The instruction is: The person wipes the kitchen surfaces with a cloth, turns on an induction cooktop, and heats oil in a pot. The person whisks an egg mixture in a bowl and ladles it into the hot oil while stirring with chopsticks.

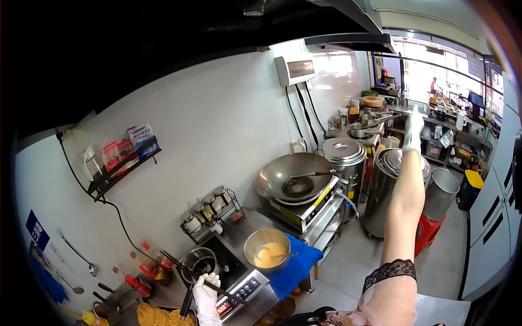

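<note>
White gloves cover both hands; the left hand [207, 299] is closed around a set of long dark chopsticks [232, 296], which lie slantwise from 10 o'clock to 4 o'clock; the chopsticks cross near the rim of a small saucepan [202, 253], located at 12 o'clock from that hand; whether they touch the pan cannot be told; the saucepan stands on a black-topped cooker [235, 270], its dark handle directed to 6 o'clock, just beside the hand. At 2 o'clock from the left hand is a metal bowl [266, 236] containing yellow liquid and a utensil, beside a blue cloth [298, 271]; at 1 o'clock, farther off, is a wok [272, 173]; at 12 o'clock, beyond the saucepan, are lidded jars [210, 203]; at 8 o'clock is golden-brown food [162, 315]. The right hand [414, 129] is at the end of an outstretched arm, directed to 12 o'clock; it appears blurred and narrow, so its opening and any hold cannot be told; a large lidded pot [380, 198] stands at 7 o'clock from it.
</note>
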{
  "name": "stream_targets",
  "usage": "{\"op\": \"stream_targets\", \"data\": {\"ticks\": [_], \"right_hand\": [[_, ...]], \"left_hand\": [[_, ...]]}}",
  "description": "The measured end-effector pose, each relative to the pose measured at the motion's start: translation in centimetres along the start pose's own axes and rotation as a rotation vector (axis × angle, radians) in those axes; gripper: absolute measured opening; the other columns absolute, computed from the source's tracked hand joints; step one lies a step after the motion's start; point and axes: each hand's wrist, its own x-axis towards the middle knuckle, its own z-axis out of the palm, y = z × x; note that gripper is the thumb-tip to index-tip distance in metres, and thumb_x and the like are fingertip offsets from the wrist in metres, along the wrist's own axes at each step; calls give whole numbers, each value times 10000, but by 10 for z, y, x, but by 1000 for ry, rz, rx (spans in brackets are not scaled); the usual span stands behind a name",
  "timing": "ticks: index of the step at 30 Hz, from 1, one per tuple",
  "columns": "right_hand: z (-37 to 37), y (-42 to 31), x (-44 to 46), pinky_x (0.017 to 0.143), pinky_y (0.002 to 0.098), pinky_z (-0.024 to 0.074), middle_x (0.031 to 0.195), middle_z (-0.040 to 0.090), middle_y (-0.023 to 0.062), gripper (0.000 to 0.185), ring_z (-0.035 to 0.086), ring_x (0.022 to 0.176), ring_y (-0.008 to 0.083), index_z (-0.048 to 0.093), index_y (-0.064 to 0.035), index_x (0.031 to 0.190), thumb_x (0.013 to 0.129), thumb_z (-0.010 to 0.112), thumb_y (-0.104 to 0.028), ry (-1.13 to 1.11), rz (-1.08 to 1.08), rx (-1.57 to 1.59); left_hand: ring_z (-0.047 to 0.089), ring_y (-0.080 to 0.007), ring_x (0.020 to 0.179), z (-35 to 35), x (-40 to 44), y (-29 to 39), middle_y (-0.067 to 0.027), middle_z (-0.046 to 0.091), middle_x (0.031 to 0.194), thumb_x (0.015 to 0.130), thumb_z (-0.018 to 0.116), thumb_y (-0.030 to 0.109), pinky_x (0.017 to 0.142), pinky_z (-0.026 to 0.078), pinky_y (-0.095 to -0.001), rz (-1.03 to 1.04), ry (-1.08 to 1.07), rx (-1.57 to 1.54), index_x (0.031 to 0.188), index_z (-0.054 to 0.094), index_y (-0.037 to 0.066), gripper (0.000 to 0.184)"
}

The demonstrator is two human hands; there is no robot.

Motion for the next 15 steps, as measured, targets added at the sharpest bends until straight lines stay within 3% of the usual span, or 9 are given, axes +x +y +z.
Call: {"op": "stream_targets", "data": {"ticks": [1, 2, 3, 4, 6, 7, 9, 12, 15], "right_hand": [[15, -69, -29, 950, 340, 395, 1184, 608, 147, 528, 560, 1080, 249, 598, 6, 1167, 889, 530, -438, -38, -45, 133], [41, -112, -40, 976, 329, 382, 1220, 589, 143, 512, 551, 1106, 235, 572, 1, 1206, 904, 523, -410, 60, -388, 228], [53, -163, -59, 986, 316, 375, 1222, 587, 149, 476, 541, 1132, 235, 565, -16, 1219, 915, 524, -379, -35, -382, 260], [61, -210, -82, 975, 321, 390, 1201, 595, 165, 458, 545, 1134, 256, 556, -27, 1230, 921, 522, -364, -118, -590, 281], [74, -287, -143, 861, 380, 472, 1055, 636, 203, 416, 609, 986, 337, 582, -30, 1175, 925, 516, -355, 62, -959, 290], [80, -318, -172, 909, 313, 450, 1117, 623, 153, 346, 595, 1027, 246, 582, -37, 1174, 911, 548, -260, 65, -1006, 238], [66, -376, -249, 846, 362, 473, 1035, 637, 168, 360, 615, 969, 269, 608, -70, 1147, 879, 564, -307, -167, -1233, 278], [-3, -456, -386, 752, 435, 509, 912, 658, 190, 382, 644, 884, 303, 648, -120, 1105, 830, 586, -377, -832, -1470, 318], [2, -464, -429, 793, 411, 486, 975, 639, 181, 411, 623, 928, 284, 622, -105, 1139, 847, 564, -387, -874, -1766, 569]], "left_hand": [[623, -276, 848, 0, 0, 1, -131, 650, 928, 964, 399, 280, 758, 504, -393, 12, -11, -4, 910, 556, 81, 258], [623, -276, 848, 2, -1, 2, -131, 650, 928, 964, 399, 280, 758, 504, -393, 20, -11, -5, 910, 556, 81, 258], [625, -271, 839, 5, -5, 2, -129, 650, 927, 963, 400, 280, 751, 507, -389, 39, -12, -4, 909, 556, 80, 260], [627, -267, 831, 7, -8, 3, -128, 651, 926, 963, 401, 281, 744, 511, -385, 58, -13, -1, 907, 557, 79, 261], [627, -267, 833, 8, -12, 3, -130, 651, 928, 962, 402, 279, 747, 510, -386, 69, -17, 8, 908, 557, 77, 260], [627, -267, 835, 10, -12, 3, -131, 651, 930, 961, 402, 276, 750, 510, -387, 73, -24, 15, 909, 557, 75, 259], [626, -265, 840, 12, -10, 2, -135, 650, 935, 961, 401, 269, 748, 510, -387, 69, -60, 2, 920, 553, 71, 253], [623, -264, 851, 31, -19, 2, -138, 647, 936, 964, 394, 258, 748, 506, -387, 100, -21, 31, 948, 547, 65, 248], [613, -245, 850, 53, -36, 1, -113, 643, 952, 937, 450, 232, 747, 489, -359, 126, -77, 61, 950, 554, 68, 195]]}}
